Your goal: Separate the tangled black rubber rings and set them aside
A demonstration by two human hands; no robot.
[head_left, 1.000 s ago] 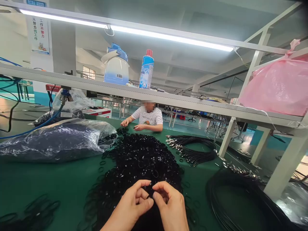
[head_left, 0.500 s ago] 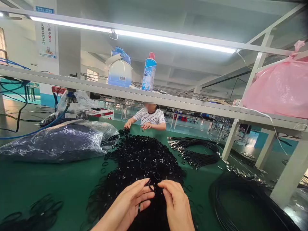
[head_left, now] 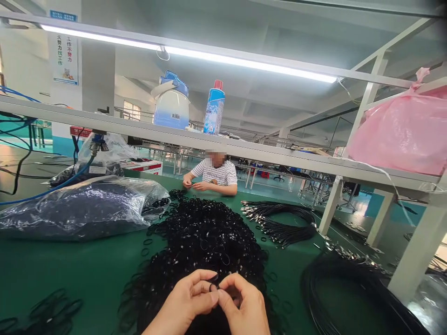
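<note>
Black rubber O-rings [head_left: 206, 237] lie in a wide, loose heap on a green bench mat [head_left: 75, 265], directly in front of the wearer and beneath both hands. Left hand [head_left: 186, 298]: partly closed, with thumb and forefinger pinching a single ring [head_left: 213, 282] just above the heap. Right hand [head_left: 244, 304]: partly closed, with fingertips [head_left: 226, 284] against the same ring. The two hands are almost touching. To the left of the heap lies a clear plastic bag [head_left: 77, 209] of dark rings. To its right lie a bundle of black cables with metal terminals [head_left: 279, 223] and a coil of black cable [head_left: 335, 284]. Across the bench, a seated co-worker in a striped shirt [head_left: 216, 174] holds both hands [head_left: 200, 186] near the far end of the heap
</note>
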